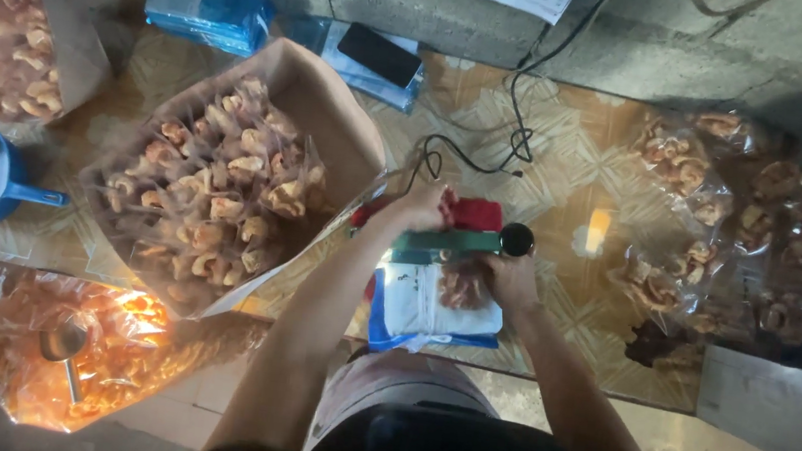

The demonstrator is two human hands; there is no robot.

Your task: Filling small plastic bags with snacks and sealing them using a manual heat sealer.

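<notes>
Left hand (421, 203) curled over far end of green sealer bar (446, 242), fingers closed on it, pressing down. Right hand (513, 279) grips near end of bar beside black knob (517, 239), fingers wrapped. Small snack bag (437, 305) lies under bar, between both hands, its top edge clamped. Large snack box (224, 185) sits just to left on table (570, 154).

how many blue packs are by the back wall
2: one blue pack at the back left beside the box, the other blue pack just right of it, under a black phone. More may be hidden behind the box.
</notes>
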